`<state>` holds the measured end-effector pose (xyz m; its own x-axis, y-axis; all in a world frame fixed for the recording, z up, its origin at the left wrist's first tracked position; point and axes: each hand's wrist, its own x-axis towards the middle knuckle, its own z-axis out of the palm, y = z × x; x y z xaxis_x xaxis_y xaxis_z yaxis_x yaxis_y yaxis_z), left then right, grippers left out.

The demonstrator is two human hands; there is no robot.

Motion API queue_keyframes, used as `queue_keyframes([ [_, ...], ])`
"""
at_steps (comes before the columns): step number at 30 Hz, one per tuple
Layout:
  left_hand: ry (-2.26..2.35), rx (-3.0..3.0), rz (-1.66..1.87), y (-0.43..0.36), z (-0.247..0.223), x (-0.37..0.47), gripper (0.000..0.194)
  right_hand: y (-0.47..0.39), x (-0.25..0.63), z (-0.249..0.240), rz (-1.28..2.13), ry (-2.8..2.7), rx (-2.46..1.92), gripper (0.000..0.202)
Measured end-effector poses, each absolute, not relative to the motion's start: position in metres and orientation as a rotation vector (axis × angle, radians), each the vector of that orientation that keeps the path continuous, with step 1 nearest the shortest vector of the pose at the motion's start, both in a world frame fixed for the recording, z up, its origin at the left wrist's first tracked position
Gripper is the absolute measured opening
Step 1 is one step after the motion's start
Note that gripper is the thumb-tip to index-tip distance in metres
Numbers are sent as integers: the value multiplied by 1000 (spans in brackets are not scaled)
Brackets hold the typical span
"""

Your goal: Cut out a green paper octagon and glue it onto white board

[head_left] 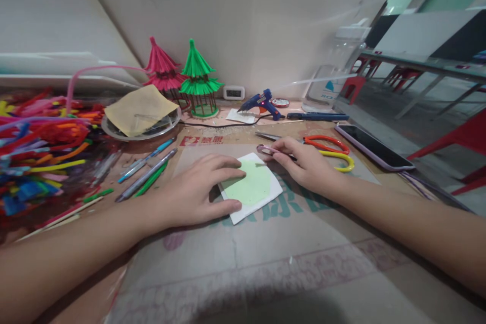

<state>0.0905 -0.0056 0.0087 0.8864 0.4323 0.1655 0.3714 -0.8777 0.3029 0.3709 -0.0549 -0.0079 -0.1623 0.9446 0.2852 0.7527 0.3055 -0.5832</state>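
A white square sheet with a pale green piece on top lies flat in front of me. My left hand is open, its fingers spread and the fingertips resting on the sheet's left side. My right hand is closed on a small pink tool just beyond the sheet's upper right edge. Its exact kind is too small to make out. Scissors with red and yellow handles lie right behind that hand, partly covered by it.
Heaped coloured pipe cleaners fill the left, beside pens and a plate bearing yellow sandpaper-like sheet. Pink and green model pavilions, a blue glue gun, a bottle and a phone stand or lie beyond.
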Motion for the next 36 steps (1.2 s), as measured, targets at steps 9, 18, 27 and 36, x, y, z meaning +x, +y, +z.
queue_keyframes([
  [9, 723, 2965, 295, -11, 13, 91, 66, -60, 369, -4, 383, -1980, -1425, 11],
  [18, 594, 3158, 327, -18, 13, 88, 49, -57, 367, -7, 449, -1997, -1381, 13],
  [27, 362, 3273, 340, -10, 19, 80, 18, -54, 363, -10, 489, -1996, -1370, 17],
  [36, 319, 3005, 621, 3, 4, 82, 13, -47, 366, -17, 232, -1989, -1394, 22],
])
